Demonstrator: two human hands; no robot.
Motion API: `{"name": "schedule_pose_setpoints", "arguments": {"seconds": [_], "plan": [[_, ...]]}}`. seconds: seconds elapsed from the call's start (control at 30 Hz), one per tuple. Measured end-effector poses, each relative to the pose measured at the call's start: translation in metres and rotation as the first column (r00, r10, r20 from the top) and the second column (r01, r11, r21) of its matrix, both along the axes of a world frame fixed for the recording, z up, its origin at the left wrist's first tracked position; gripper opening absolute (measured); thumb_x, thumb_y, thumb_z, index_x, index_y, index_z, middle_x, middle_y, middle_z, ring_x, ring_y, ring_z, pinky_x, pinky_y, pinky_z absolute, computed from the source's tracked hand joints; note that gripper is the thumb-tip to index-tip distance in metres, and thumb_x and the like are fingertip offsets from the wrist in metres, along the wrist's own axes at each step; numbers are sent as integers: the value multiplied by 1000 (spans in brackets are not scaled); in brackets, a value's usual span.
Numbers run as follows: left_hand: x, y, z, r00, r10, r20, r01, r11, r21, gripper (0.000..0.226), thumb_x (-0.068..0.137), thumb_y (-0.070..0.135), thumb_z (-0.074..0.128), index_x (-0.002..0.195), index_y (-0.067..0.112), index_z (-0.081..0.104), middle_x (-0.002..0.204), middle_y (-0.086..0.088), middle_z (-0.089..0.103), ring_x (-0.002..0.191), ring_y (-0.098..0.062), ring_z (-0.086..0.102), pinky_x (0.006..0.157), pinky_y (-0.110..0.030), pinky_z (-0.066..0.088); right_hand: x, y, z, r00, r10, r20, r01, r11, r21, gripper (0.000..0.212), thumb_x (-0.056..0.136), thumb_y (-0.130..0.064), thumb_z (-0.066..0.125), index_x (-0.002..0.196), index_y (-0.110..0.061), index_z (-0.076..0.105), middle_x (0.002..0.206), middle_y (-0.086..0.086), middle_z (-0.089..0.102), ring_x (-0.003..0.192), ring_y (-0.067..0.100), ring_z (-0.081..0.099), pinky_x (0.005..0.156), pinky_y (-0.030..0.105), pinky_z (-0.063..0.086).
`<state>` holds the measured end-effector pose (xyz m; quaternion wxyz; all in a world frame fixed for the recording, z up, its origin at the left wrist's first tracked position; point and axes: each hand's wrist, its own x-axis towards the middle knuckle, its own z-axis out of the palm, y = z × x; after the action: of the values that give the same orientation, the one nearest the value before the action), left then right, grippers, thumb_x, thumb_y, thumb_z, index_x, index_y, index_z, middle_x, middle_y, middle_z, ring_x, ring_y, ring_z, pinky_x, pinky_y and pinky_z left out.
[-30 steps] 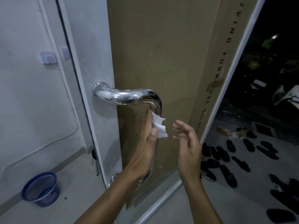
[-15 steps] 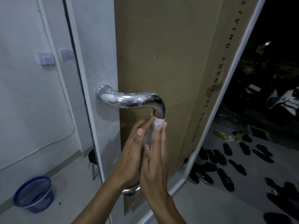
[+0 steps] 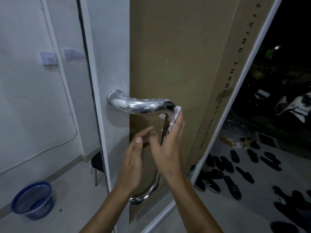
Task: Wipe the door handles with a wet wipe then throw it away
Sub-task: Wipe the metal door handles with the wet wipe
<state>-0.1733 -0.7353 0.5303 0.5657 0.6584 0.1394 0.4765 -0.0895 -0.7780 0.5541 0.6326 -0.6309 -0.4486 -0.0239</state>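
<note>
Home entrance, open door (image 3: 109,47), shoes (image 3: 242,167) outside, blue bucket (image 3: 32,201) inside

Cardboard (image 3: 176,56) on the door: we read "LIVING FURNITURE SOLUTION" running down its right edge in dark letters.
</note>
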Motion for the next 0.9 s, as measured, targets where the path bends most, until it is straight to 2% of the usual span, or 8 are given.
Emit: {"name": "schedule_pose_setpoints", "arguments": {"seconds": [0.1, 0.23, 0.37, 0.43, 0.53, 0.63, 0.77, 0.9], "plan": [[-2, -1, -3, 1000, 6, -5, -6, 1000, -25, 47, 98, 37, 23, 128, 21, 56, 126, 16, 62, 121, 0, 53, 99, -14, 41, 14, -6, 12, 983, 138, -124, -140, 990, -4, 70, 84, -30, 61, 145, -24, 28, 131, -9, 54, 121, 1, 51, 100, 23, 46], [-1, 0, -9, 999, 27, -41, -30, 998, -53, 47, 97, 39, 24, 129, 26, 56, 130, 16, 58, 125, 3, 49, 103, -14, 38, 36, -13, 11, 923, 320, -215, -337, 940, -46, 50, 83, -40, 59, 128, -20, 51, 108, -16, 63, 103, -2, 60, 85, 13, 44], [0, 3, -18, 994, 67, -89, -74, 994, -75, 45, 96, 47, 25, 116, 32, 62, 127, 18, 59, 124, 3, 49, 103, -21, 40, 46, -15, -7, 866, 365, -343, -429, 894, -131, 89, 61, -91, 51, 113, -20, 60, 92, -6, 64, 92, 11, 62, 89, 29, 52], [1, 3, -21, 991, 57, -122, -69, 993, -100, 41, 98, 44, 27, 110, 33, 65, 125, 17, 61, 121, 3, 51, 102, -26, 40, 47, -18, -19, 818, 411, -403, -499, 855, -140, 98, 65, -93, 39, 105, -6, 62, 83, 5, 61, 80, 14, 62, 76, 27, 52], [1, 1, -31, 979, -15, -206, -23, 983, -181, 37, 104, 33, 28, 105, 33, 65, 109, 21, 67, 110, 7, 57, 100, -26, 43, 46, -21, -51, 798, 347, -493, -465, 875, -137, 76, 85, -75, 15, 107, -22, 64, 94, -1, 66, 91, 10, 66, 85, 32, 48], [1, 0, -43, 950, -87, -298, 23, 977, -211, 41, 105, 29, 25, 104, 34, 66, 104, 18, 69, 108, 2, 60, 95, -22, 45, 39, -21, -75, 819, 279, -501, -432, 874, -221, 81, 71, -91, 22, 109, -37, 69, 104, -8, 71, 107, 9, 65, 96, 34, 50], [-1, -4, -54, 911, -158, -382, 53, 961, -273, 42, 105, 31, 22, 104, 38, 63, 104, 23, 67, 99, 12, 60, 84, -11, 44, 28, -22, -111, 831, 182, -526, -363, 894, -264, 103, 68, -94, 36, 129, -13, 57, 121, 18, 63, 114, 28, 60, 93, 24, 50], [1, -3, -63, 886, -211, -413, 75, 944, -321, 44, 104, 37, 19, 111, 37, 63, 106, 24, 64, 96, 17, 58, 83, -11, 43, 25, -28, -135, 830, 113, -546, -296, 920, -259, 76, 89, -68, 33, 144, -17, 42, 144, 4, 50, 134, 13, 45, 115, 36, 33]]}}
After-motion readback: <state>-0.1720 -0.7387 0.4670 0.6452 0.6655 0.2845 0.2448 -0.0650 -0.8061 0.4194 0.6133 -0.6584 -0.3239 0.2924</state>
